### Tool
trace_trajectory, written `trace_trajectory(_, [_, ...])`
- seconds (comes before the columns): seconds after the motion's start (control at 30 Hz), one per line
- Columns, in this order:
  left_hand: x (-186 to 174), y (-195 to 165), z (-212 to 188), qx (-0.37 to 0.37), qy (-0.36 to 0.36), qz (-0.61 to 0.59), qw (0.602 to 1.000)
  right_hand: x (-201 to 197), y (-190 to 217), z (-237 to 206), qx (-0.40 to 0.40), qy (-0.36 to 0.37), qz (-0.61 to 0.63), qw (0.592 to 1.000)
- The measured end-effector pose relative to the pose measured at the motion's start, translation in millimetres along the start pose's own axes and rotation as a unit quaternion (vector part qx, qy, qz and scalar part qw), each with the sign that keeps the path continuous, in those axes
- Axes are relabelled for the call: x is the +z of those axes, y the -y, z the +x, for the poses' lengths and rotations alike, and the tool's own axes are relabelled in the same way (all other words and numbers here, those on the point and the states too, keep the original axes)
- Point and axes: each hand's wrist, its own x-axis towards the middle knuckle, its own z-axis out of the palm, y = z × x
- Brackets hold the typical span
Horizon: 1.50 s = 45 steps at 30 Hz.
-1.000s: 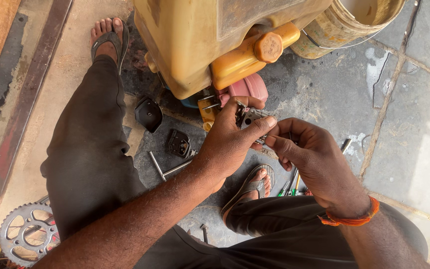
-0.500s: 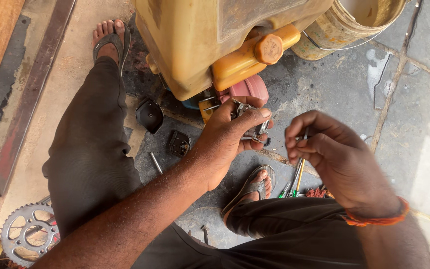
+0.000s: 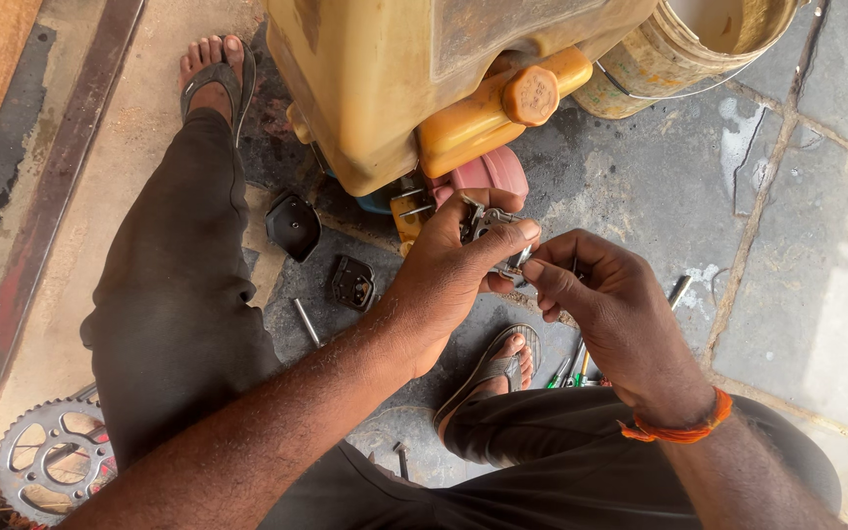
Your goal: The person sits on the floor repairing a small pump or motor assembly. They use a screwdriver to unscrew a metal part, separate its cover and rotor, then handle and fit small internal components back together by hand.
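Note:
My left hand [image 3: 449, 275] grips a small grey metal engine part [image 3: 488, 228] in front of a dirty yellow machine tank [image 3: 395, 88] with an orange cap [image 3: 529, 95]. My right hand [image 3: 606, 314] is closed right beside it, thumb and forefinger pinching at the part's lower right edge, perhaps on a small piece too tiny to make out. An orange thread band sits on the right wrist. Both hands hover above my knees and sandalled right foot [image 3: 498, 368].
Two black covers [image 3: 293, 226] [image 3: 353, 283] and a steel pin [image 3: 306, 322] lie on the floor left of the hands. Screwdrivers [image 3: 571, 368] lie by the foot. A chain sprocket [image 3: 51, 461] rests bottom left, a worn bucket [image 3: 699, 49] top right.
My right hand, which had pulled back toward the screwdrivers half a second ago, has returned up and left to meet the part in my left hand.

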Motion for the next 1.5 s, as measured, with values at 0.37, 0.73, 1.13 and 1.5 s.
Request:
trace_trajectory(0.37, [-2.0, -1.1, -0.2, -0.016, -0.009, -0.073, 0.997, 2.9, 4.3, 1.4, -0.002, -0.029, -0.096, 0.995])
trace_trajectory(0.73, [1.1, -2.2, 2.1, 0.004, -0.008, -0.049, 0.999, 1.1, 2.4, -1.1, -0.039, -0.061, -0.125, 0.99])
trace_trajectory(1.13, [-1.4, -14.9, -2.5, -0.003, 0.048, -0.059, 0.997, -19.6, 4.3, -4.6, -0.117, 0.035, -0.004, 0.992])
trace_trajectory(1.5, [-8.6, -17.8, -8.2, -0.057, 0.08, -0.122, 0.988, -34.3, 4.5, -2.2, 0.002, 0.086, 0.296, 0.951])
